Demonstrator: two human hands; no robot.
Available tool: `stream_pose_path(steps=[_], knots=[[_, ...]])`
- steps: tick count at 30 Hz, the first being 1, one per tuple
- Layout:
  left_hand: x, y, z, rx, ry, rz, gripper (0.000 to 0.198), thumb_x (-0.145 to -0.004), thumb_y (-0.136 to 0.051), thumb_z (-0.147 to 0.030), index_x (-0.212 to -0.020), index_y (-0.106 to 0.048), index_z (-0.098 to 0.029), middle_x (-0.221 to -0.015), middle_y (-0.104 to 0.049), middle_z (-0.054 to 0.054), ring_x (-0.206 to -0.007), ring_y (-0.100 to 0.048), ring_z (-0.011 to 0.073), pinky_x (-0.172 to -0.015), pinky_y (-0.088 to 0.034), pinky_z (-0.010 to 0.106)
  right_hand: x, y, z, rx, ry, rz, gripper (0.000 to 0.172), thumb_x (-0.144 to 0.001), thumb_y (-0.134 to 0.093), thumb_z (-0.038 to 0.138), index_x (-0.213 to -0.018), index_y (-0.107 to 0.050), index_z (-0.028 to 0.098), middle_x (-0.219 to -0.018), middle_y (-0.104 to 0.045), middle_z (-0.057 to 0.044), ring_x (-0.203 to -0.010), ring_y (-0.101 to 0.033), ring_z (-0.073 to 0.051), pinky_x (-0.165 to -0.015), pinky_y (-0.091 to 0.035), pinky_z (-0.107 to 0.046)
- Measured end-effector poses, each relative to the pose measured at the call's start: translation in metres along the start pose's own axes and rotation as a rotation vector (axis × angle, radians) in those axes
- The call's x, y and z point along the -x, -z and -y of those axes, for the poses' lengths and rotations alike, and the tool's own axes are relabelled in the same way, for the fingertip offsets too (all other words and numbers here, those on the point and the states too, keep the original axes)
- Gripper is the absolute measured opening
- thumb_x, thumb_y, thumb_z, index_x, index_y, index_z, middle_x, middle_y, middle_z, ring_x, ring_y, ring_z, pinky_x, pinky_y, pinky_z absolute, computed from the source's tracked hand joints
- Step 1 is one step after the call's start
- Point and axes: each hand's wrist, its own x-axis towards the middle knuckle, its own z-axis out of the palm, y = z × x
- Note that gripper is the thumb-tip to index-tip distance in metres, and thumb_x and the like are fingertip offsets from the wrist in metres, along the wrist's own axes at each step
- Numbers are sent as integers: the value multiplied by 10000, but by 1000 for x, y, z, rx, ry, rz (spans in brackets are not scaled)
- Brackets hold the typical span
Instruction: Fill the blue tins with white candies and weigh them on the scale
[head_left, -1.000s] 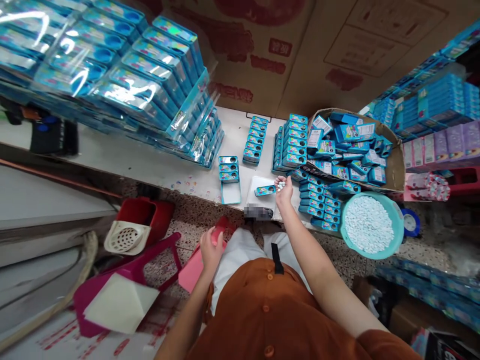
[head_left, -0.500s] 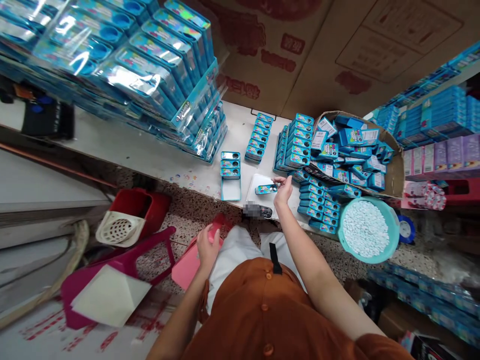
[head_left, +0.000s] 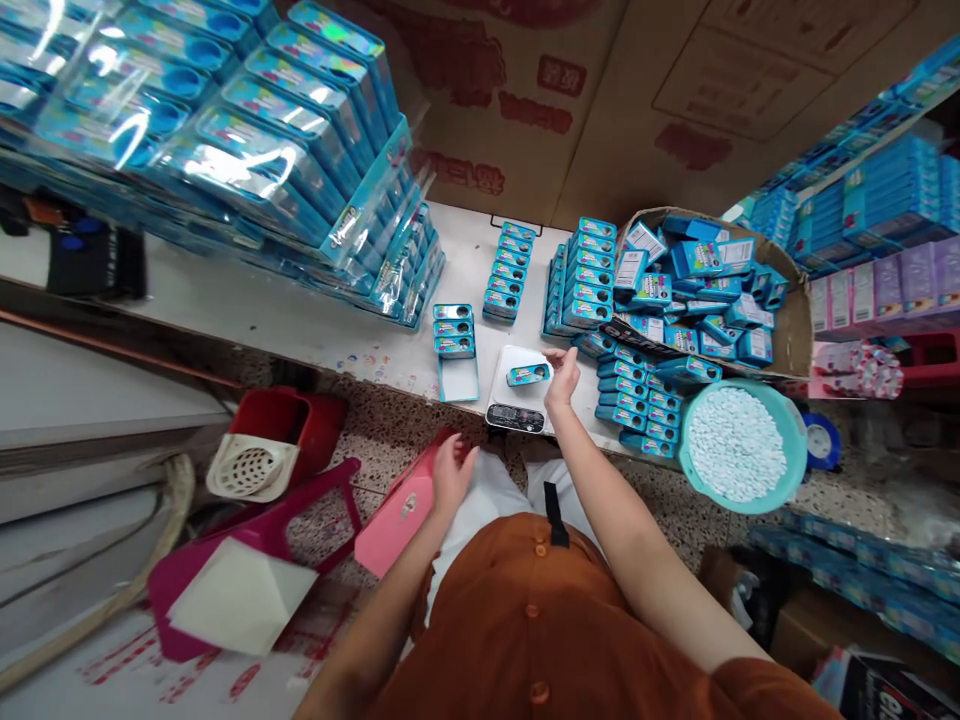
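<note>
A small blue tin [head_left: 529,375] lies on a white scale [head_left: 516,400] at the table's front edge. My right hand [head_left: 562,375] is at the tin's right end, fingers curled and pinched together; what they hold is too small to see. My left hand [head_left: 451,470] hovers over my lap by a pink stool [head_left: 397,520], fingers apart and holding nothing. A teal bowl [head_left: 795,440] full of white candies sits to the right of the scale. Three blue tins [head_left: 454,330] stand in a short row left of the scale, above an open tin lid [head_left: 457,378].
Rows of blue tins [head_left: 589,280] and a cardboard box [head_left: 796,330] heaped with more tins fill the table's right side. Shrink-wrapped packs [head_left: 247,130] are stacked at the upper left. A red bucket [head_left: 300,425] and a fallen magenta stool [head_left: 255,545] lie on the floor.
My right hand, which held white candies palm up a second ago, has turned over beside the tin on the scale. My left hand moved right and up, off the pink stool.
</note>
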Motion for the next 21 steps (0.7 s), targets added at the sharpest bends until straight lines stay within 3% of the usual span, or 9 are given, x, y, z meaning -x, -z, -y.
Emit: stream_pose_path(steps=[3,6,11,16,21], knots=[[-13,-46,-15,292,464,105,491,-558,-822,-369,-937,-563,-196,-900,-636,76,-946,-614,257,-892,-459,396,2,21,6,73,24,-29,516,-852,-392,594,-694,-643,172,-747,-674,-41,-761,-621,-147,-806,-478,-306],[-15,-83,-27,427,654,184,393,-599,-810,-351,-841,-549,-185,-812,-643,69,-865,-646,228,-833,-496,377,4,62,18,173,44,-53,523,-846,-395,604,-717,-651,167,-775,-680,-50,-781,-622,-156,-807,-478,-316],[-3,-124,-50,694,746,326,208,-679,-758,-191,-746,-564,-157,-771,-666,66,-749,-663,161,-792,-542,329,8,160,40,299,23,-177,515,-816,-439,622,-706,-651,166,-746,-679,-52,-745,-629,-175,-787,-479,-343],[-8,-151,-60,862,741,195,90,-745,-652,-119,-740,-570,-156,-658,-620,0,-645,-611,83,-758,-537,238,11,245,52,344,-53,-219,530,-804,-451,640,-692,-650,162,-681,-663,-54,-670,-622,-183,-721,-484,-349],[-6,-151,-51,885,707,121,77,-780,-607,-202,-732,-574,-153,-623,-586,5,-632,-597,95,-735,-526,250,9,296,61,358,-91,-184,547,-794,-448,669,-697,-649,170,-679,-666,-52,-672,-622,-178,-696,-480,-332]])
